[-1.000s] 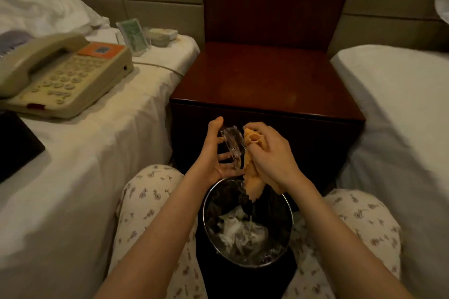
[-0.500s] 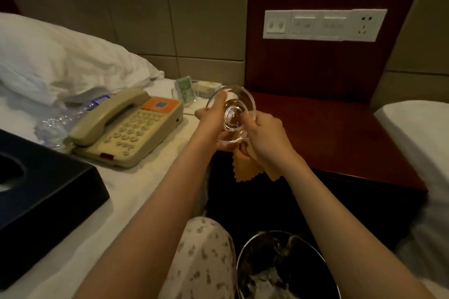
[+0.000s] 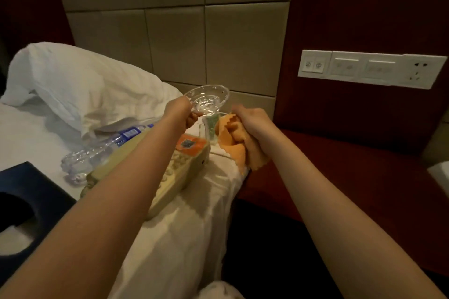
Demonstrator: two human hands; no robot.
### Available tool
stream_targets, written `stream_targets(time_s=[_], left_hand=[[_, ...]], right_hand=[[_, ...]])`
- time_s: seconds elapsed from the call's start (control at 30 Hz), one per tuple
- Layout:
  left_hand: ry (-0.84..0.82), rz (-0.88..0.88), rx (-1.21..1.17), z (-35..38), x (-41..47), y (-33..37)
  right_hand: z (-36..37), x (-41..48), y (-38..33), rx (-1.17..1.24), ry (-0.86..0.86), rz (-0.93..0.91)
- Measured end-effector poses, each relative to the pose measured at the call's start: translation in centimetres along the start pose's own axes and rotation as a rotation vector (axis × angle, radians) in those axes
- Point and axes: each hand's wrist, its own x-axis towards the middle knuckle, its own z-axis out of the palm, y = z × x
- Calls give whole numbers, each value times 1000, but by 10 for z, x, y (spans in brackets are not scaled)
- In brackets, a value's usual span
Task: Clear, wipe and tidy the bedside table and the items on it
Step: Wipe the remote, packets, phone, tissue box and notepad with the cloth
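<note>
Glass dish [image 3: 207, 99], hollow tilted up toward me, pinched by its rim in my left hand [image 3: 181, 114]; my right hand [image 3: 252, 121] clutches the orange cloth [image 3: 233, 138].

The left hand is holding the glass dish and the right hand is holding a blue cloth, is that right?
Not quite. The cloth in the right hand is orange, not blue, as the head view shows. The rest stands: the left hand holds the glass dish.
</note>
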Motion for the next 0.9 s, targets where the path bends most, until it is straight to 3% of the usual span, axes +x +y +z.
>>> stream_targets(time_s=[0.17,0.27,0.43,0.7,0.83,0.9], left_hand=[[113,91,29,-11,52,2],[154,37,63,-10,82,-3],[119,-97,266,-4,121,-5],[89,-120,455,2,135,-16],[74,-94,673,4,137,-22],[132,15,891,0,132,-21]], right_hand=[[21,28,15,-92,-30,62],[34,42,22,-121,-75,29],[44,64,36,-130,-70,-16],[43,79,61,-81,-56,28],[42,82,64,-89,-43,41],[44,80,59,-80,-44,43]])
